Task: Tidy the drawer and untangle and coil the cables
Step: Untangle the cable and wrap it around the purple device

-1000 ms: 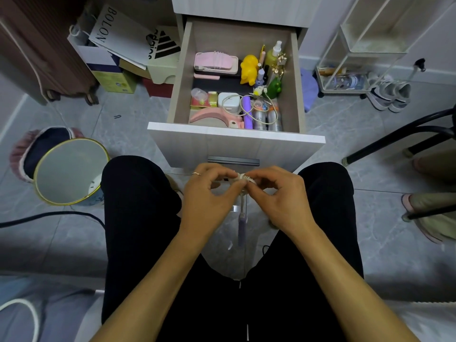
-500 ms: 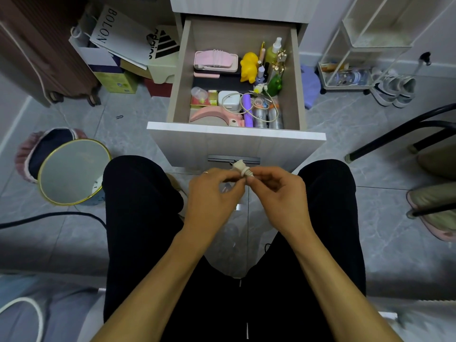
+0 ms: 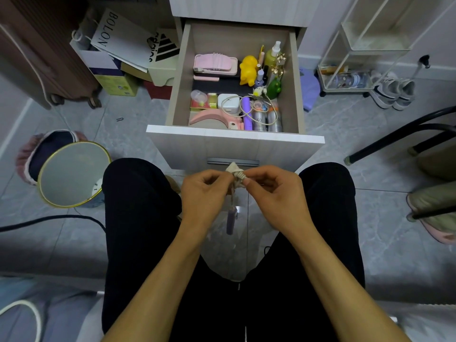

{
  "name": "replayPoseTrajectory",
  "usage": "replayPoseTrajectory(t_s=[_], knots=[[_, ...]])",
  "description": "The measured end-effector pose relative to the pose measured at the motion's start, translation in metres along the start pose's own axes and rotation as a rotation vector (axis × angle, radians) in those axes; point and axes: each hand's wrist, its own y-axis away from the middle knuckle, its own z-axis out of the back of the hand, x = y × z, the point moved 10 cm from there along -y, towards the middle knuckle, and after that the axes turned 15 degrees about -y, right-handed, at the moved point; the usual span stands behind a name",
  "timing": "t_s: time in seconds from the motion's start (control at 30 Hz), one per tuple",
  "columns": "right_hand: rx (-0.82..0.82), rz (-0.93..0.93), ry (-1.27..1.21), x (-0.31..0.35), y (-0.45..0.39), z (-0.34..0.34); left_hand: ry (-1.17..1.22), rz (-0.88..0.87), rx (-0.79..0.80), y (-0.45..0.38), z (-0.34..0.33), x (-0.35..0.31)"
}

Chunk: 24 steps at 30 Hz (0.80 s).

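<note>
1. Left hand (image 3: 206, 193) and right hand (image 3: 274, 193): fingers curled, both pinching the small coiled white cable bundle (image 3: 237, 174) held between the knees; a purple plug end (image 3: 231, 221) hangs below it.
2. Open pale wooden drawer (image 3: 234, 135): directly beyond the hands; holds a loose white cable loop (image 3: 256, 109) over a white square charger (image 3: 228, 102), a yellow toy figure (image 3: 248, 70), a pink case (image 3: 215, 64).
3. Gold-rimmed round bin (image 3: 71, 174): on the floor, left of the left knee.

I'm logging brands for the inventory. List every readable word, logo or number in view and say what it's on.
"BOLON": white bag, left of the drawer.
"adidas", partly cut off, with stripe logo: bag behind it.
"60": silver can in the drawer.
Print on the yellow box and second can: too blurred to read.
</note>
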Motion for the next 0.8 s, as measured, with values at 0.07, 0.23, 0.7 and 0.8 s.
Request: replayPoseTrajectory(t_s=[0.07, 0.23, 0.7, 0.8], knots=[[-0.002, 0.008, -0.01, 0.001, 0.001, 0.001, 0.061, 0.049, 0.016, 0.0, -0.004, 0.004], [0.002, -0.013, -0.076, -0.001, 0.0, 0.008, -0.077, -0.133, 0.005, 0.003, -0.001, -0.015], [0.268, 0.181, 0.345, 0.024, -0.016, -0.006, -0.367, -0.534, 0.078, 0.018, 0.005, -0.05], [0.27, 0.246, 0.358, 0.024, -0.01, -0.014, -0.345, -0.508, 0.057, 0.018, 0.009, -0.049]])
